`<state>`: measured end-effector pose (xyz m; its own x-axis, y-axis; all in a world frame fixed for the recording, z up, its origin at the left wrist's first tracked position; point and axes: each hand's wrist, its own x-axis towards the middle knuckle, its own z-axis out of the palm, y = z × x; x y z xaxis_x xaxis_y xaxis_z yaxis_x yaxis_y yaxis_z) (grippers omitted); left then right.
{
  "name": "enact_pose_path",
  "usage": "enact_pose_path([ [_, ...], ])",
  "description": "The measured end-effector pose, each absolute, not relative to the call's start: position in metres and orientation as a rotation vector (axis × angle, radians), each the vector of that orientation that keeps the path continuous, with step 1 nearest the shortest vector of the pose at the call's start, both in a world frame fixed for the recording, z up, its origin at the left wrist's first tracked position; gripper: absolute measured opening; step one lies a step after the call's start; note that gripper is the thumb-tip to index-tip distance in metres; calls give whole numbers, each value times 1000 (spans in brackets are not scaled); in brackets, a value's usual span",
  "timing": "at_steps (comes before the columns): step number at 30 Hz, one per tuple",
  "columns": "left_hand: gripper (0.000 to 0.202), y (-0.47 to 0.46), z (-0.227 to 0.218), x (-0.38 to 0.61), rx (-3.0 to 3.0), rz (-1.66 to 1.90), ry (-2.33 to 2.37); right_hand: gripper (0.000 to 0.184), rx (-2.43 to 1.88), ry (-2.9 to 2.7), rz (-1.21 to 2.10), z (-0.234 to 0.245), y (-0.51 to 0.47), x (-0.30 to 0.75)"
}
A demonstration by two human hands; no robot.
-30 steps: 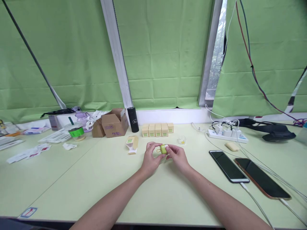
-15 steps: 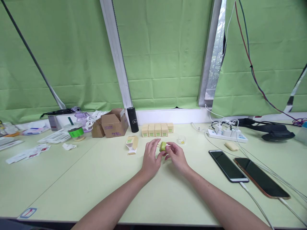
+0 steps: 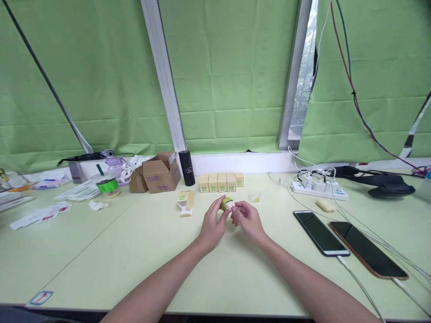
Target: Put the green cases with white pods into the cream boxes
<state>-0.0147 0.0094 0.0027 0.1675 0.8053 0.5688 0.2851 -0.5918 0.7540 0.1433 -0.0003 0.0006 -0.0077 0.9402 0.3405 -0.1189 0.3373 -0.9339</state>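
Between my two hands, just above the table's middle, is a small rounded green-and-white object [image 3: 226,204]; its exact kind I cannot make out. My left hand [image 3: 213,224] pinches its green side between thumb and fingers. At the white end, my right hand [image 3: 248,220] has its fingertips closed on it, partly hiding it. To the left lies an opened small cream carton [image 3: 186,203] with a green label. A little clear plastic dish [image 3: 255,197] with something yellow in it stands beyond my right hand.
Several small cream boxes [image 3: 222,182] stand in a row at the back, beside a black bottle [image 3: 186,168] and a brown cardboard box [image 3: 161,173]. On the right are two phones [image 3: 321,233] with cables, a power strip [image 3: 319,190] and a cream rounded case [image 3: 326,205].
The object has been turned in my fingers: it showed a green face before, and now a white part faces me. Both hands stay in nearly the same place.
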Motion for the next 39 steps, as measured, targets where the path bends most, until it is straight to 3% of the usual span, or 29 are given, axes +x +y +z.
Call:
enact_pose_path([
  [5,61,17,4,-12,1510,1347,801,37,-1002,-1497,513,0,-1,153],
  [8,59,17,5,-12,1483,1301,757,44,-952,-1673,278,1,-3,156],
  [11,53,15,7,-11,1490,1253,700,37,-899,-1830,136,0,-3,157],
  [27,40,13,5,0,1508,1348,803,40,-810,-1891,-33,-7,6,152],
  [39,41,13,2,5,1453,1473,846,39,-773,-1846,-169,-1,4,146],
])
